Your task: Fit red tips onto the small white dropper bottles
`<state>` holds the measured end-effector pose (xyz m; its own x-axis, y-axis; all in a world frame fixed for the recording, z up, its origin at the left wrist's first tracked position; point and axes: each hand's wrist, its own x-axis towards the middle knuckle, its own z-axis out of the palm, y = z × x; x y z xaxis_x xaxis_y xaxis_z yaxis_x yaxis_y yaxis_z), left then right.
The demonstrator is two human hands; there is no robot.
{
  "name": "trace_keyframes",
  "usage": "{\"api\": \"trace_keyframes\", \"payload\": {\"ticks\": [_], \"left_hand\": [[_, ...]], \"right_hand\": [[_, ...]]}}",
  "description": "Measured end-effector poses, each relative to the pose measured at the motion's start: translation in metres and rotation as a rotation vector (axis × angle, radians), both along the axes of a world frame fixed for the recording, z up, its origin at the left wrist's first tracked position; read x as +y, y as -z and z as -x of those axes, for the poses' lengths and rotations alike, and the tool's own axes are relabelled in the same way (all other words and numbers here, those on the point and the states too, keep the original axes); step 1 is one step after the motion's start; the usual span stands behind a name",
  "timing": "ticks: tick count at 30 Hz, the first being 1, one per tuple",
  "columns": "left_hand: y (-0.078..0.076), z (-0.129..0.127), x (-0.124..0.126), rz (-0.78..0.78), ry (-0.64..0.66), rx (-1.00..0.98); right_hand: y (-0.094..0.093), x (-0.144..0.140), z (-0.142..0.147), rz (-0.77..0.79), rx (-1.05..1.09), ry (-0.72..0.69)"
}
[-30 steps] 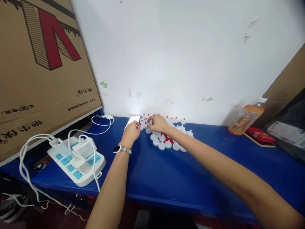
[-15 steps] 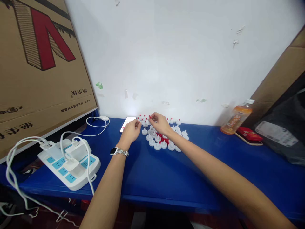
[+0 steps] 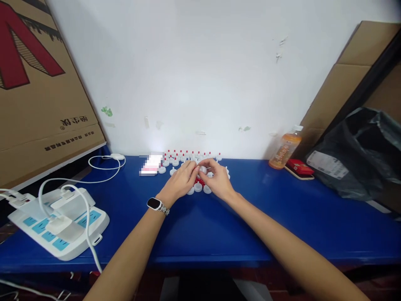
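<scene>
Here both hands (image 3: 200,177) pinch one white cap (image 3: 203,169) over the blue table (image 3: 282,217) by a white wall (image 3: 203,75).

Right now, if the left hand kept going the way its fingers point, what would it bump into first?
The left hand points up and right, toward the right hand. It would probably first meet the small white cap pinched between both hands' fingertips, then the right hand's fingers; depth is hard to judge.

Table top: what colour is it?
Blue, seen in the head view: table top.
</scene>
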<state>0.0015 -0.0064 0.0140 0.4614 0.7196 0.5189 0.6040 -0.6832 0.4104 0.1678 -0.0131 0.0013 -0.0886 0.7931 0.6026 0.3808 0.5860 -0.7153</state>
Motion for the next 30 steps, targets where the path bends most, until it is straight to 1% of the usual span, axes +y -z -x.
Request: {"api": "trace_keyframes", "payload": {"ticks": [2,4,8,11,12,13,14,15,16,18,19,21,23,25,27,30], "left_hand": [[0.000,-0.002,0.002,-0.013,0.016,-0.033],[0.000,-0.008,0.004,-0.001,0.016,-0.120],[0.003,-0.020,0.011,0.117,-0.046,-0.376],[0.003,-0.016,0.019,0.207,-0.153,-0.594],[0.003,-0.012,0.023,0.236,-0.183,-0.649],[0.002,-0.008,0.026,0.243,-0.198,-0.653],[0.002,-0.004,0.029,0.225,-0.200,-0.592],[0.003,-0.001,0.032,0.173,-0.208,-0.476],[0.004,0.001,0.035,0.111,-0.220,-0.331],[0.007,0.003,0.039,0.004,-0.262,-0.056],[0.009,0.002,0.041,-0.026,-0.285,0.049],[0.013,0.002,0.044,-0.037,-0.306,0.166],[0.015,0.004,0.045,-0.015,-0.296,0.190],[0.017,0.007,0.044,0.009,-0.270,0.160],[0.018,0.009,0.041,0.024,-0.230,0.111],[0.020,0.008,0.036,0.031,-0.157,0.059]], "right_hand": [[-0.003,-0.003,0.001,-0.080,-0.038,0.006],[-0.006,-0.006,0.003,-0.178,-0.099,0.026],[-0.010,-0.005,0.002,-0.325,-0.201,0.079],[-0.010,0.003,-0.011,-0.368,-0.239,0.140],[-0.009,0.007,-0.017,-0.360,-0.228,0.172],[-0.008,0.011,-0.023,-0.339,-0.204,0.206],[-0.006,0.015,-0.029,-0.299,-0.173,0.235],[-0.004,0.018,-0.033,-0.244,-0.136,0.257],[-0.002,0.020,-0.036,-0.178,-0.103,0.266],[0.001,0.023,-0.037,-0.062,-0.065,0.237],[0.002,0.023,-0.035,-0.035,-0.058,0.206],[0.002,0.021,-0.031,-0.058,-0.051,0.159],[0.000,0.020,-0.030,-0.124,-0.039,0.192],[-0.003,0.022,-0.034,-0.157,-0.031,0.278],[-0.004,0.028,-0.043,-0.132,-0.011,0.327],[-0.003,0.045,-0.058,-0.039,0.022,0.322]]}}
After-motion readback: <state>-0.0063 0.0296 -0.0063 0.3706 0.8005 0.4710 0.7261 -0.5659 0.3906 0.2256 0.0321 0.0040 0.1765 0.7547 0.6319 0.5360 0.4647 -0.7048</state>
